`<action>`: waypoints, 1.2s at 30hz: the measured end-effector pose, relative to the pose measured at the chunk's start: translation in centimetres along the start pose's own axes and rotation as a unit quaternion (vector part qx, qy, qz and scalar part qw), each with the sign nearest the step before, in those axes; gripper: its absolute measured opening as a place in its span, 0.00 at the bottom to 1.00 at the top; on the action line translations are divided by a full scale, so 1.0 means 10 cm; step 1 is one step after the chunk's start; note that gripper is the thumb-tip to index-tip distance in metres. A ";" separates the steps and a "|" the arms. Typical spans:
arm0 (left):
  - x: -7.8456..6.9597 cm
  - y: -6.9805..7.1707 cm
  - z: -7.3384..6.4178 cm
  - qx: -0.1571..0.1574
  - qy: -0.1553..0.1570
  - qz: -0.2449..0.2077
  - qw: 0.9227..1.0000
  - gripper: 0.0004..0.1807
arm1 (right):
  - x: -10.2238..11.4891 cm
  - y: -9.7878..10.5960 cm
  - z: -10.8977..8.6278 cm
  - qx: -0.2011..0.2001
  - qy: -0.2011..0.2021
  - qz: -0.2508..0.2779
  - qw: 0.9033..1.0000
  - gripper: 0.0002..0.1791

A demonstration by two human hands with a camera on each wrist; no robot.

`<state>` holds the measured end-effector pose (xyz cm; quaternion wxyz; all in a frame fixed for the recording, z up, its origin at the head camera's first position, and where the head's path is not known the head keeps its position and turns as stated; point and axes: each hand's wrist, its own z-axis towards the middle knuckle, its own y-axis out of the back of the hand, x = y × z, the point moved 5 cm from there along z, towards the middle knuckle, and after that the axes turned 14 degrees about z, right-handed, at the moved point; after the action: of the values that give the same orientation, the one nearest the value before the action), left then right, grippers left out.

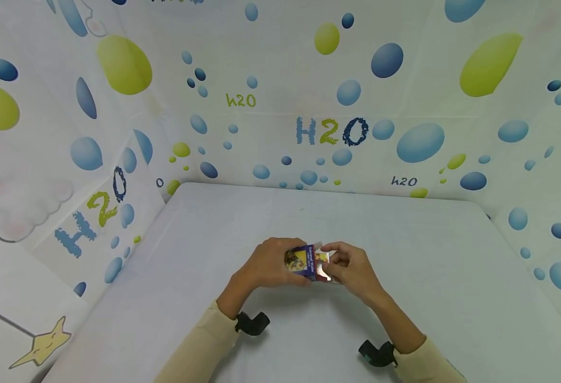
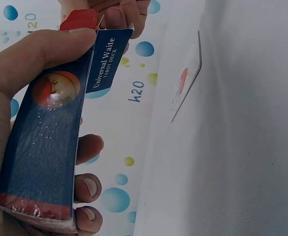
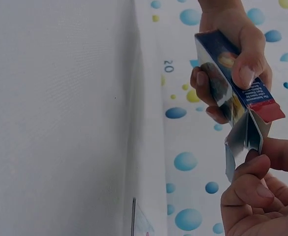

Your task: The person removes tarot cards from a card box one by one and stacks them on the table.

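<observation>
My left hand (image 1: 273, 263) grips a small tarot deck box (image 1: 297, 260), thumb on one side and fingers round the other. In the left wrist view the blue side of the tarot deck box (image 2: 43, 147) shows a round face picture, with crinkled clear plastic at its lower end. The top end is open; a blue flap (image 2: 106, 61) lettered "Universal Waite Tarot Deck" and a red tab (image 3: 268, 111) stand out from it. My right hand (image 1: 352, 268) pinches at this open end with thumb and forefinger. Its fingertips partly hide what lies between them.
A white cloth covers the table (image 1: 165, 330) under both hands. Behind it and at the sides hangs a white curtain (image 1: 280, 64) printed with blue and green drops and "H2O". Black mounts (image 1: 253, 323) sit at both wrists, by the beige sleeves (image 1: 203, 346).
</observation>
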<state>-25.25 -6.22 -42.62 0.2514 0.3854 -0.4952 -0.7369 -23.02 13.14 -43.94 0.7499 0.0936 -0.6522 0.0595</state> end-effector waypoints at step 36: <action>0.15 0.07 -0.01 -0.009 0.046 0.003 0.999 0.40 | 0.02 0.10 0.02 -0.071 0.011 0.022 0.997 0.16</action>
<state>-26.00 -7.67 -42.47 0.2800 0.4153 -0.4775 -0.7219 -23.42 14.03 -43.67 0.7602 0.0252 -0.6485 0.0310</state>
